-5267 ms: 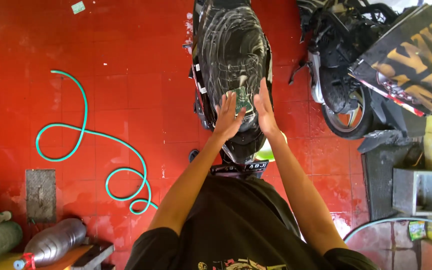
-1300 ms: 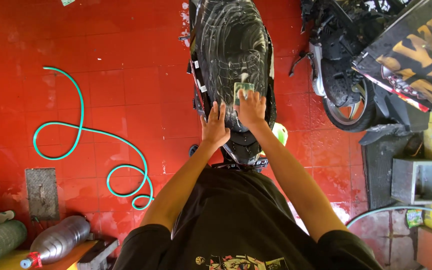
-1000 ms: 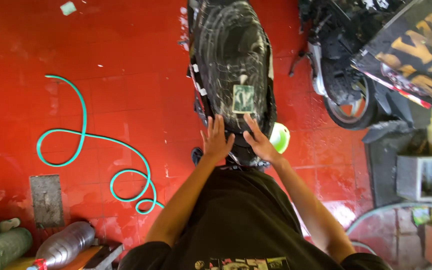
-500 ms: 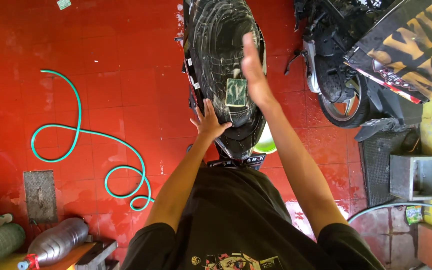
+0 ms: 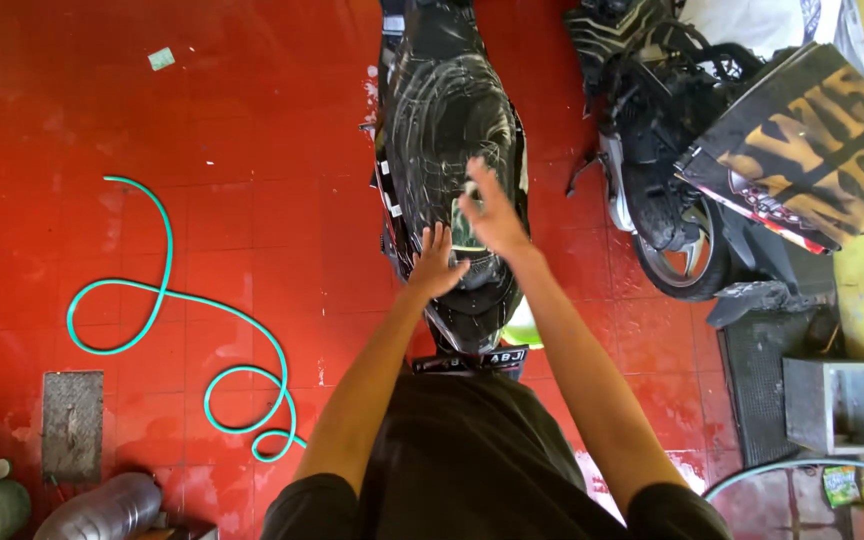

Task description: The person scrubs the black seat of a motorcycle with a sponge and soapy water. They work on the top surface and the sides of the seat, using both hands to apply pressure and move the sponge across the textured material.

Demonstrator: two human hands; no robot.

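Note:
A black motorcycle (image 5: 447, 130) stands on the red tiled floor in front of me, its seat streaked with white soap. My left hand (image 5: 435, 262) rests flat on the rear of the seat, fingers spread. My right hand (image 5: 493, 212) presses a green sponge (image 5: 464, 226) against the seat a little further forward; only the sponge's edge shows under the palm.
A second motorcycle (image 5: 672, 190) with a black and yellow printed cover (image 5: 802, 150) stands at right. A teal hose (image 5: 167, 310) curls over the floor at left. A floor drain grate (image 5: 72, 425), a grey metal box (image 5: 837, 405) and bottles at bottom left.
My right hand has slid the sponge back and forth along the seat, now slightly back from its furthest reach. The left hand stays at the seat's rear.

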